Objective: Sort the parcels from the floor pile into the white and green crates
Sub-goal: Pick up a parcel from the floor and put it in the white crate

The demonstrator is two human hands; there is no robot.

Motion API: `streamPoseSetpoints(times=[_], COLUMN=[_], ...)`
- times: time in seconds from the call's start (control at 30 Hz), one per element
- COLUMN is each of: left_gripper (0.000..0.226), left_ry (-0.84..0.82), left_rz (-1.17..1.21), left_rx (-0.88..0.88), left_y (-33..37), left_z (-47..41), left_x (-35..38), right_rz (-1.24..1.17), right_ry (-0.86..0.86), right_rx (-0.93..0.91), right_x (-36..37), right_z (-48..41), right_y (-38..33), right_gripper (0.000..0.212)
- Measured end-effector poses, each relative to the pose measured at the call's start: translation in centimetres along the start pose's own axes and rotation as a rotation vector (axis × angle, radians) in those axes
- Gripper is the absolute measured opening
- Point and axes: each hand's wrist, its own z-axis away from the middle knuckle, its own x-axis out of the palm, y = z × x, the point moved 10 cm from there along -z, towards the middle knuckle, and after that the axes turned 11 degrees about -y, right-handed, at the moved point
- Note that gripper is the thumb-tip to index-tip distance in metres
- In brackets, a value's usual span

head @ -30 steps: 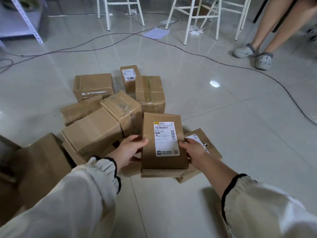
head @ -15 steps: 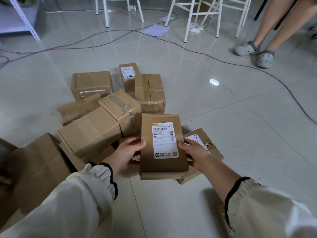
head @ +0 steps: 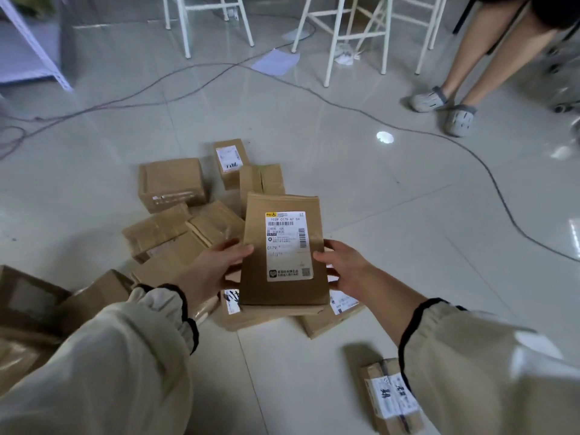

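Note:
I hold a flat brown parcel (head: 255,277) with a white shipping label facing up, lifted above the floor pile. My left hand (head: 216,268) grips its left edge and my right hand (head: 343,268) grips its right edge. Below and behind it lies the pile of several brown cardboard parcels (head: 172,183) on the tiled floor. A labelled parcel (head: 342,312) sits right under the held one. Another small labelled parcel (head: 389,400) lies near my right sleeve. No white or green crate is in view.
Cables (head: 489,171) run across the floor behind the pile. White stool legs (head: 332,42) stand at the back. A person's legs in grey shoes (head: 452,111) stand at the back right. A metal shelf (head: 34,51) is at the far left. More boxes (head: 31,296) sit at left.
Both hands have lifted the labelled parcel up off the pile toward me. The camera has risen, and a small parcel has come into view at the bottom right.

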Motion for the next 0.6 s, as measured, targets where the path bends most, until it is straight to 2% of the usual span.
streamPoseSetpoints(times=[0.07, 0.2, 0.43, 0.6], left_gripper=[0.058, 0.054, 0.028, 0.026], left_ry=[-0.006, -0.031, -0.136, -0.232], left_rz=[0.023, 0.003, -0.148, -0.247], left_rx=[-0.013, -0.024, -0.013, 0.027], left_y=[4.0, 12.4, 27.5, 35.7], left_z=[2.9, 9.3, 19.7, 23.9], left_x=[1.6, 6.2, 17.8, 27.4], right_rz=[-0.020, -0.111, -0.242, -0.294], right_ry=[0.011, 0.035, 0.125, 0.229], right_rx=[0.016, 0.014, 0.003, -0.077], right_x=[0.3, -0.1, -3.7, -8.7], right_z=[3.6, 12.5, 29.9, 41.2], right_y=[-3.7, -11.4, -23.2, -29.6], right_gripper=[0.032, 0.031, 0.038, 0.041])
